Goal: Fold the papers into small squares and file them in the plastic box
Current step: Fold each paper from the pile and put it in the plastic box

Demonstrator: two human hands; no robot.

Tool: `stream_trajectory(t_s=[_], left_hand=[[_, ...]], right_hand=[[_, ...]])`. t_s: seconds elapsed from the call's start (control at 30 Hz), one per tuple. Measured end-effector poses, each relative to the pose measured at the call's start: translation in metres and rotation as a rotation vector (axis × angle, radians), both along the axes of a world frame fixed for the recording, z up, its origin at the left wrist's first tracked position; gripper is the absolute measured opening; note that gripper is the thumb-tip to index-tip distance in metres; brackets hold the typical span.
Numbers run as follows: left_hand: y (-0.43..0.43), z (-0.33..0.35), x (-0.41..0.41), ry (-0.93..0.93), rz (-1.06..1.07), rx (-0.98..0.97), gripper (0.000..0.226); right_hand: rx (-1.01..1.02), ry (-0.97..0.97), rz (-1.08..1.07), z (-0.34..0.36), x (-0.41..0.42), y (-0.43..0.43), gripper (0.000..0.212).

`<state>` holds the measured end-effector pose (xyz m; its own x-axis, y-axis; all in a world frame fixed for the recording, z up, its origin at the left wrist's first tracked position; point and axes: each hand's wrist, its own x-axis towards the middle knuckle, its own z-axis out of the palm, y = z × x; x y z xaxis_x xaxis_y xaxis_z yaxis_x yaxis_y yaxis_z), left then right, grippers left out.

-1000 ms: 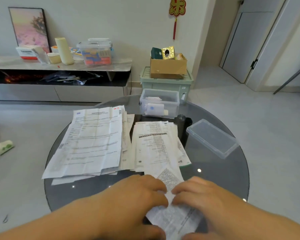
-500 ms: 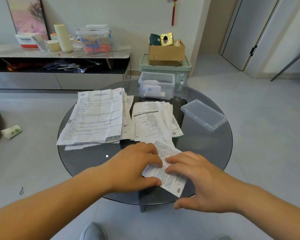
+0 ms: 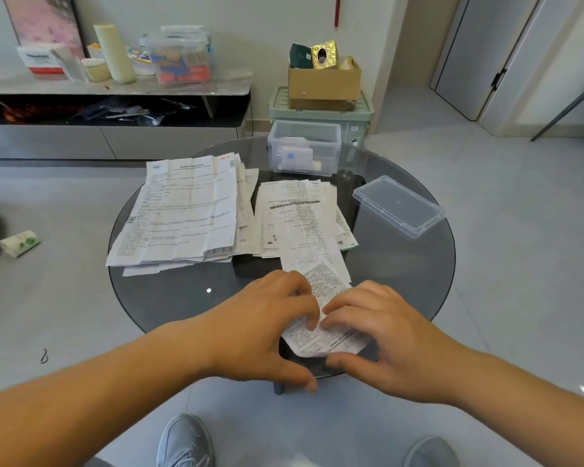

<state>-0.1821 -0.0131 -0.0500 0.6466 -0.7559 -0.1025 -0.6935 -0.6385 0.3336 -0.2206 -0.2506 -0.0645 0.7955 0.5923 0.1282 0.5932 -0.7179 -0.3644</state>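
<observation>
Paper, a narrow printed slip, lies under both hands at the near edge of the round glass surface. Its far end runs out past the fingertips towards the stack of slips beyond them. The left hand has bent fingers hooked over the slip's left side, with the thumb off the sheet near the rim. The right hand clamps the right side, fingers on top and thumb at the near edge. The two sets of fingertips almost meet in the middle.

The slip's near end overhangs the rim, so a crease pressed there may come out slanted or soft. The glass looks slick and the sheet could slide as it is folded. Its far end overlaps the stack ahead, so drawing it back could drag other slips along.

The plastic box stands open well beyond the hands, with folded pieces inside. Its lid lies beyond and right of the right hand.

A wider stack of sheets lies beyond the left hand, with a barcode at its left edge. All the print is too small to read and no brand is legible.
</observation>
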Motion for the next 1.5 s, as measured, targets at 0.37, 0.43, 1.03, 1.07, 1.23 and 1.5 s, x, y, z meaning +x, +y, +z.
stream_trajectory(t_s=[0.37, 0.43, 1.03, 1.07, 1.23, 1.5], left_hand=[[0.021, -0.005, 0.010, 0.228, 0.261, -0.327, 0.014], [0.024, -0.003, 0.011, 0.299, 0.293, -0.346, 0.008], [0.007, -0.002, 0.029, 0.002, 0.564, -0.085, 0.053], [0.007, -0.003, 0.030, -0.012, 0.571, -0.073, 0.055], [0.005, 0.001, 0.034, 0.004, 0.570, -0.011, 0.059], [0.001, 0.011, 0.037, 0.090, 0.569, -0.045, 0.035]], right_hand=[[0.066, 0.097, -0.136, 0.001, 0.013, -0.007, 0.023], [0.076, 0.147, -0.183, 0.002, 0.016, -0.007, 0.015], [0.033, 0.076, -0.481, 0.003, 0.058, 0.027, 0.063], [0.024, 0.034, -0.460, 0.004, 0.057, 0.028, 0.060], [0.008, 0.013, -0.191, -0.001, 0.043, 0.032, 0.029], [-0.088, 0.037, -0.108, 0.001, 0.038, 0.027, 0.035]])
